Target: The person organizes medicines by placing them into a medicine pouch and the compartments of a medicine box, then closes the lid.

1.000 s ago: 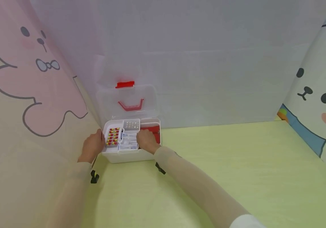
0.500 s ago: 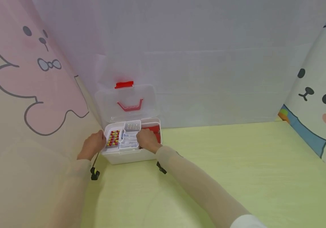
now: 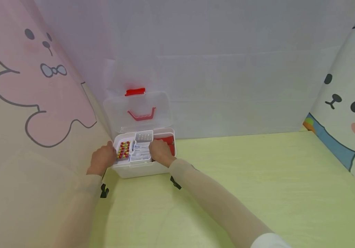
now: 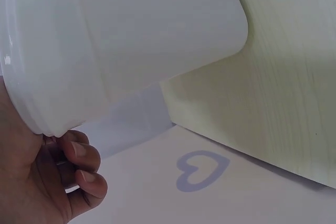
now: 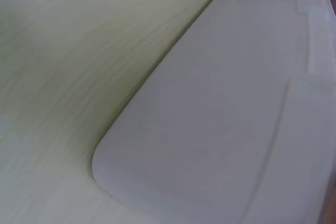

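A white medicine box (image 3: 140, 171) stands with its clear lid (image 3: 163, 113) raised behind it. Its white inner tray (image 3: 132, 147) carries red-and-yellow capsules (image 3: 123, 150), a silver blister pack (image 3: 144, 137) and several white-and-blue packets (image 3: 141, 148). My left hand (image 3: 103, 158) grips the box's left rim; in the left wrist view its fingers (image 4: 89, 158) curl at the underside of that rim. The right hand (image 3: 161, 154) is curled over the tray's right edge and holds it, fingertips hidden. Past it, something red (image 3: 169, 140) lies in the box's right compartment.
The box sits in the back left corner of the pale yellow-green table (image 3: 242, 179), close to the left wall sheet (image 3: 56, 172) and the back wall sheet (image 3: 227, 96). On the lid are a red handle (image 3: 143, 117) and a red latch (image 3: 135, 91).
The tray and its contents have shifted slightly, and the left hand has moved a little to the right along the rim. The right hand has kept nearly the same place.
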Demonstrator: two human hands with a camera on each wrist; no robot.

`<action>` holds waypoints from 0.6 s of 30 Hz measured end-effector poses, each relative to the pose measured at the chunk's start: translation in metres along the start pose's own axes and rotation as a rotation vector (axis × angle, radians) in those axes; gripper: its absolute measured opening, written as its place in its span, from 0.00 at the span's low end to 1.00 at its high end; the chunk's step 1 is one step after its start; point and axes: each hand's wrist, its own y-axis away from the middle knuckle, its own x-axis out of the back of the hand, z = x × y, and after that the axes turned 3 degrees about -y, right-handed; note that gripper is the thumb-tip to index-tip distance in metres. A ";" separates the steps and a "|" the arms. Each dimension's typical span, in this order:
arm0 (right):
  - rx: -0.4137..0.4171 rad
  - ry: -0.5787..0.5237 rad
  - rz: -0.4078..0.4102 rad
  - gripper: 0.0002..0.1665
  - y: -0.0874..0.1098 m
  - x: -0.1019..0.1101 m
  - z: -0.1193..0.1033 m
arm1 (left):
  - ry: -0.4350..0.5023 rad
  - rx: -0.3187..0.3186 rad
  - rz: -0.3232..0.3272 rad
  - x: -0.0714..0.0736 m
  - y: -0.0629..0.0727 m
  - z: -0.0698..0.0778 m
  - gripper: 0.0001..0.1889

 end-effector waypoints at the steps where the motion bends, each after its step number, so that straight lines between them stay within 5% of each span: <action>1: -0.006 -0.004 -0.004 0.18 0.000 0.000 0.000 | 0.013 0.006 -0.001 0.000 0.000 0.000 0.19; 9: -0.012 -0.022 0.003 0.20 -0.001 -0.002 0.001 | 0.175 0.074 -0.037 -0.005 -0.002 -0.005 0.24; 18: -0.072 -0.141 0.041 0.27 -0.003 -0.003 0.002 | 0.257 0.050 0.018 -0.005 -0.002 -0.011 0.25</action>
